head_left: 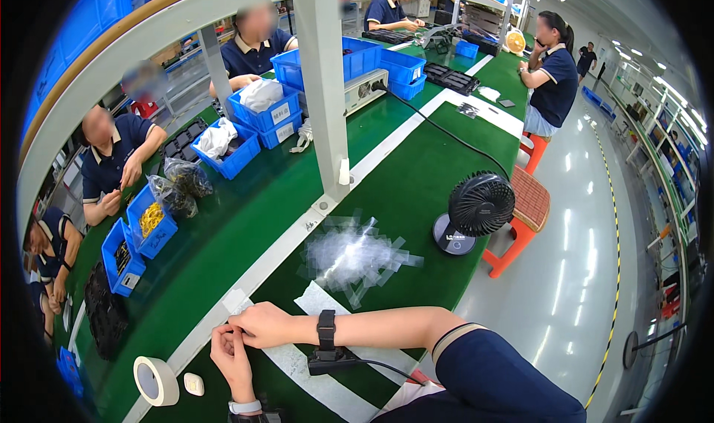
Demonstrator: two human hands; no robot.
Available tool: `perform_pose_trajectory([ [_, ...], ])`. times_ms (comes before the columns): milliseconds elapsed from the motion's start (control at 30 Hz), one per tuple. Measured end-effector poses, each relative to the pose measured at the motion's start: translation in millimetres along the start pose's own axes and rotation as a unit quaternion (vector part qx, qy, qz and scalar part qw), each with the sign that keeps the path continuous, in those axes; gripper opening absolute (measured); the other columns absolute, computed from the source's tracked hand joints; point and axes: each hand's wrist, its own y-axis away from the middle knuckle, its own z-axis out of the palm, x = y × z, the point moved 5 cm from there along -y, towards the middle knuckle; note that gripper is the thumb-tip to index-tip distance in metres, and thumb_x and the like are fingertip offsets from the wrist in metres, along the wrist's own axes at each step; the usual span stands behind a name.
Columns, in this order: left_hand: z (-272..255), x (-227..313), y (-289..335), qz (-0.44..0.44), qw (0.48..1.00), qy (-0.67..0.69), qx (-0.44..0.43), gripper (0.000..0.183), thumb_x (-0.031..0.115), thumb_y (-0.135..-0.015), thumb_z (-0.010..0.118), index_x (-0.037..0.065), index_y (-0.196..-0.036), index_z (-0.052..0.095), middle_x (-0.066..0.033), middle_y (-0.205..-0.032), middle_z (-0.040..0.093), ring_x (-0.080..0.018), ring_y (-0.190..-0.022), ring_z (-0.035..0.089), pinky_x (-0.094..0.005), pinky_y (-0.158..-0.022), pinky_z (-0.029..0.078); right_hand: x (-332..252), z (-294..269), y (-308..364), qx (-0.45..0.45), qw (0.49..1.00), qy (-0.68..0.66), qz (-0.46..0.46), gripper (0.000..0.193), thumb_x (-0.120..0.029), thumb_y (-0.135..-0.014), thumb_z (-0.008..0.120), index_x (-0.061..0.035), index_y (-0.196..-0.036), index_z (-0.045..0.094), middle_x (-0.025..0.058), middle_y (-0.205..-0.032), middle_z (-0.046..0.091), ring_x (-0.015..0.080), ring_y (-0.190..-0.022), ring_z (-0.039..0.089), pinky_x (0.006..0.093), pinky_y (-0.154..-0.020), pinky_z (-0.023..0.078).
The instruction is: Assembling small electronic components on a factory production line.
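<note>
My left hand (pixel 232 360) and my right hand (pixel 262 325) meet over the bench near the white dividing strip, fingertips pinched together. A tiny dark spot shows between the fingers, but what they hold is too small to make out. A dark strap device (pixel 326 332) sits on my right wrist, and a pale band (pixel 245 407) is round my left one. Beside my left hand are a roll of masking tape (pixel 170 382), standing on its edge, and a small white rounded case (pixel 194 383). White strips (pixel 297 375) lie on the green bench under my right forearm.
Beyond my arms, overlapping clear tape pieces (pixel 349 255) cover part of the bench. A black fan (pixel 482 203) stands to the right, its cable running back. A white post (pixel 321 88) rises ahead. Blue bins (pixel 152 218) and co-workers line the far side; a stool (pixel 531 203) stands right.
</note>
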Motion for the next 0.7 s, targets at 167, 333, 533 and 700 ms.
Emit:
perform_pose_trajectory([
  [167, 0.8, -0.8, -0.1, -0.001, 1.0, 0.005, 0.001, 0.005, 0.003, -0.085, 0.052, -0.001, -0.085, 0.05, 0.0016, -0.062, 0.05, -0.0005, -0.054, 0.043, -0.015, -0.046, 0.029, 1.4, 0.0, 0.8, 0.014, 0.999, 0.007, -0.031, 0.012, -0.014, -0.071, 0.057, -0.0044, -0.076, 0.052, 0.0097, -0.054, 0.054, 0.0289, -0.055, 0.056, 0.0374, -0.049, 0.042],
  [333, -0.5, -1.3, 1.1, -0.006, 1.0, 0.01, 0.008, 0.006, 0.005, -0.085, 0.053, -0.001, -0.085, 0.05, 0.0019, -0.061, 0.051, 0.0, -0.053, 0.043, -0.0149, -0.046, 0.028, 3.4, 3.1, 0.2, 0.008, 1.0, 0.013, -0.027, 0.013, -0.014, -0.07, 0.057, -0.0048, -0.077, 0.052, 0.0095, -0.055, 0.054, 0.029, -0.055, 0.056, 0.0382, -0.049, 0.043],
  [533, 1.1, -0.8, 0.8, -0.028, 1.0, 0.013, 0.003, 0.011, 0.01, -0.086, 0.056, 0.001, -0.085, 0.051, 0.0027, -0.062, 0.052, 0.0006, -0.054, 0.043, -0.0143, -0.046, 0.028, 1.9, 1.7, 0.7, -0.009, 0.999, 0.021, -0.024, 0.013, -0.016, -0.071, 0.056, -0.0059, -0.079, 0.052, 0.0092, -0.055, 0.054, 0.0294, -0.056, 0.057, 0.0391, -0.05, 0.043],
  [700, -0.1, 2.8, 1.9, -0.022, 1.0, 0.012, 0.017, 0.013, 0.012, -0.085, 0.056, 0.0, -0.085, 0.051, 0.0025, -0.061, 0.052, 0.0, -0.053, 0.043, -0.0143, -0.046, 0.031, -0.3, 1.0, 0.0, -0.015, 1.0, 0.019, -0.01, 0.015, -0.016, -0.071, 0.056, -0.006, -0.082, 0.054, 0.0109, -0.059, 0.056, 0.0302, -0.059, 0.057, 0.0402, -0.053, 0.044],
])
